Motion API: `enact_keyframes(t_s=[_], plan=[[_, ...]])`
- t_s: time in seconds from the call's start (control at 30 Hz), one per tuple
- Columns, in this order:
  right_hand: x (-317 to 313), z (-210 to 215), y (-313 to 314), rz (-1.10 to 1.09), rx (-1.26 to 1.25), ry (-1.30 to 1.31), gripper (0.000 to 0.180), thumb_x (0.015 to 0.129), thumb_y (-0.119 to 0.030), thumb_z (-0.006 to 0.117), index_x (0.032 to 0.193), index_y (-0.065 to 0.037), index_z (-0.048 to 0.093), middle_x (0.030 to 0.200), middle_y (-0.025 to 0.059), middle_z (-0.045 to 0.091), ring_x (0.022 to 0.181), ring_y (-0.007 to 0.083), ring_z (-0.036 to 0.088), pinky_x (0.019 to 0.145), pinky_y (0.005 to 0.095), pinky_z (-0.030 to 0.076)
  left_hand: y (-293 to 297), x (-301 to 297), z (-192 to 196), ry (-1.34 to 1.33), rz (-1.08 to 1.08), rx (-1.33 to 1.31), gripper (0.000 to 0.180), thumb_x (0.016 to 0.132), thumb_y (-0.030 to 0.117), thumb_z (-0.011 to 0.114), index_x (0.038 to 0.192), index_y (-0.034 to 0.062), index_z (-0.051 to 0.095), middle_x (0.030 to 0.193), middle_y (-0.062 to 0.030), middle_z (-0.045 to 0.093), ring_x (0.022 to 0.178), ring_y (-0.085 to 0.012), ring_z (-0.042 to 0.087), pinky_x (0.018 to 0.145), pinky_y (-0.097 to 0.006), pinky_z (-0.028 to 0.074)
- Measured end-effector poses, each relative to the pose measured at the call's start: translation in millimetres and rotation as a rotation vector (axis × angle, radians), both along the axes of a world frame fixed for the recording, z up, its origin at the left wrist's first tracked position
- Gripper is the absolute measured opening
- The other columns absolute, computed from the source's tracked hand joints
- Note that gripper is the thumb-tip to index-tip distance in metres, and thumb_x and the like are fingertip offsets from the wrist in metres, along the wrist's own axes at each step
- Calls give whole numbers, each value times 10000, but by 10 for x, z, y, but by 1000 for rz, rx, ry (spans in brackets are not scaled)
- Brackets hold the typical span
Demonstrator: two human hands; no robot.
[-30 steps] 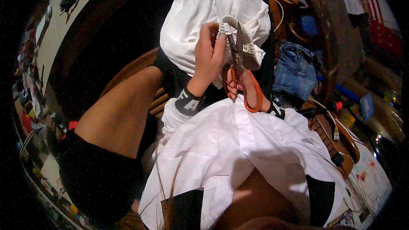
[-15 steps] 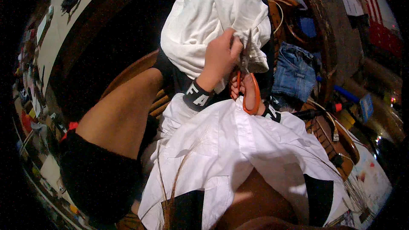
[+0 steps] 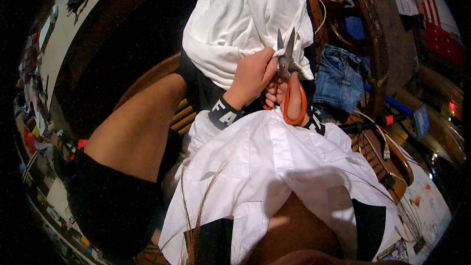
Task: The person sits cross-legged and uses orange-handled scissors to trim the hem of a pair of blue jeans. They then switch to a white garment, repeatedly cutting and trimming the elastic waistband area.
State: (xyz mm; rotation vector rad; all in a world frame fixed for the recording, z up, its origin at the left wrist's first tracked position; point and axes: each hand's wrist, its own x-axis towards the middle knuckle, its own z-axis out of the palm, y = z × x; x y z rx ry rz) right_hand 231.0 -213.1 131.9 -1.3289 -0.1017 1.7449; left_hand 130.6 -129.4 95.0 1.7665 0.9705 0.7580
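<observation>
A bunched white cloth (image 3: 235,14) lies over my lap ahead of me. My left hand (image 3: 251,74) is closed on a gathered bit of the cloth's near right edge, pinching it between thumb and fingers. Beside it, my right hand (image 3: 293,102) grips orange-handled scissors (image 3: 283,65), with the thumb through one handle loop. The scissor blades point away from me and stand apart, close to the pinched edge. Some right-hand fingers are hidden behind the handles and my left hand. Black bands circle both wrists.
Folded blue denim (image 3: 339,78) lies to the right on a wooden slatted seat. Near it are a blue-handled tool (image 3: 400,108), cables and a black rod with a red band (image 3: 389,120). A curved wooden edge (image 3: 370,34) runs along the right.
The scissors have turned more upright and their blades have spread apart. My left hand has shifted slightly down, with the cloth edge now drawn up beside the blades.
</observation>
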Motion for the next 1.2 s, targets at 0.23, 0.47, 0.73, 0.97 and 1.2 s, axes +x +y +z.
enact_keyframes(t_s=[0.23, 0.47, 0.73, 0.97, 1.2], plan=[[138, 114, 84, 151, 105, -124, 593, 844, -670, 371, 716, -94, 434, 538, -35, 368, 387, 67, 318, 361, 229, 287, -53, 7, -140, -197, 217, -226, 194, 906, 171, 447, 990, 5, 502, 792, -195, 554, 719, -319, 556, 650, -362, 431], [316, 273, 251, 164, 343, -779, 172, 819, -169, 643, 795, -33, 539, 680, 3, 541, 594, 80, 513, 554, 215, 420, 97, -53, 0, -484, 200, -490, 235, 856, 114, 520, 1060, -3, 514, 897, -84, 574, 778, -128, 528, 713, -259, 429], [273, 32, 475, 77, 456, -938, 175, 764, -80, 684, 829, -16, 535, 815, 69, 613, 690, 92, 564, 645, 240, 448, 26, 54, 42, -209, 293, -223, 233, 783, 114, 598, 983, -3, 572, 848, -124, 600, 681, -195, 562, 628, -282, 448], [286, 7, 527, 157, 509, -1124, 236, 736, -86, 703, 859, -30, 509, 783, 61, 606, 622, 138, 584, 583, 262, 469, -6, -1, -10, -196, 239, -162, 212, 795, 62, 574, 994, -3, 603, 858, -161, 635, 691, -238, 603, 635, -298, 469], [342, -168, 572, 129, 522, -1360, 168, 722, -100, 656, 806, -23, 532, 657, 85, 602, 561, 172, 597, 534, 292, 460, -19, -10, 78, -237, 181, -221, 208, 851, 27, 547, 1048, -4, 607, 935, -74, 649, 793, -103, 590, 699, -228, 467]])
